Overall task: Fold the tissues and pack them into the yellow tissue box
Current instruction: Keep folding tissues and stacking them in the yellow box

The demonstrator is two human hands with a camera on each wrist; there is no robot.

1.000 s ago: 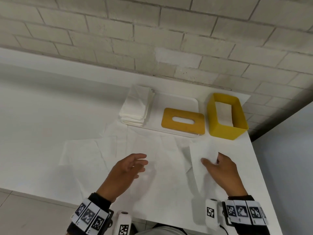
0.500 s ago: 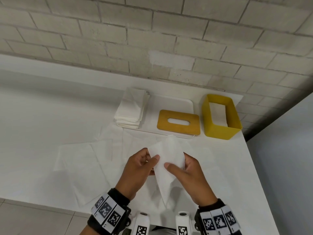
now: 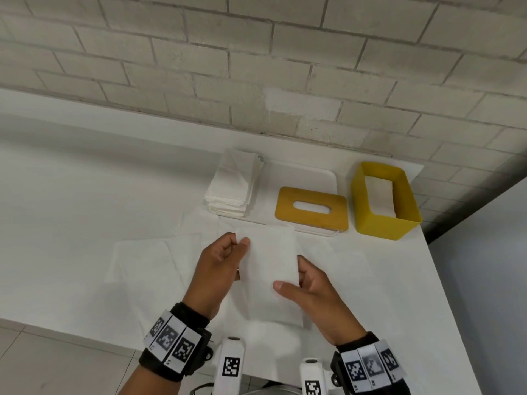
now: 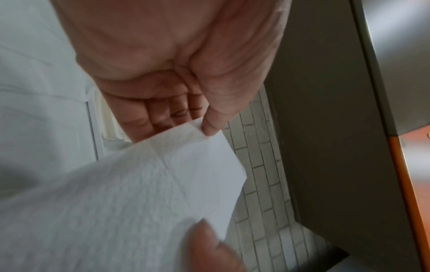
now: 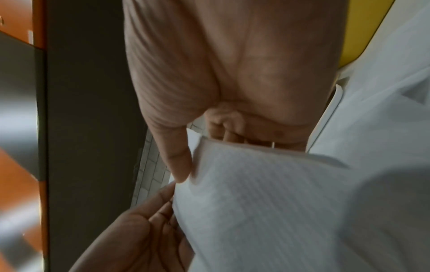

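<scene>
A white tissue (image 3: 269,269) hangs flat above the table between my two hands. My left hand (image 3: 228,252) pinches its upper left edge with thumb and fingers; the left wrist view shows the thumb on the tissue (image 4: 149,193) corner. My right hand (image 3: 296,277) pinches its right edge lower down, thumb on the front face, as the right wrist view shows on the tissue (image 5: 279,202). The open yellow tissue box (image 3: 385,220) stands at the far right with white tissue inside. Its yellow slotted lid (image 3: 310,208) lies to its left.
A stack of folded tissues (image 3: 233,183) sits on a white tray (image 3: 302,175) by the brick wall. Several unfolded tissues (image 3: 142,260) lie spread on the white table (image 3: 71,195). The table's right edge runs just past the box.
My right hand lifted a tissue from the table's right side and brought it to the middle. My left hand joined it, and the crumpled sheet now hangs spread flat between both hands.
</scene>
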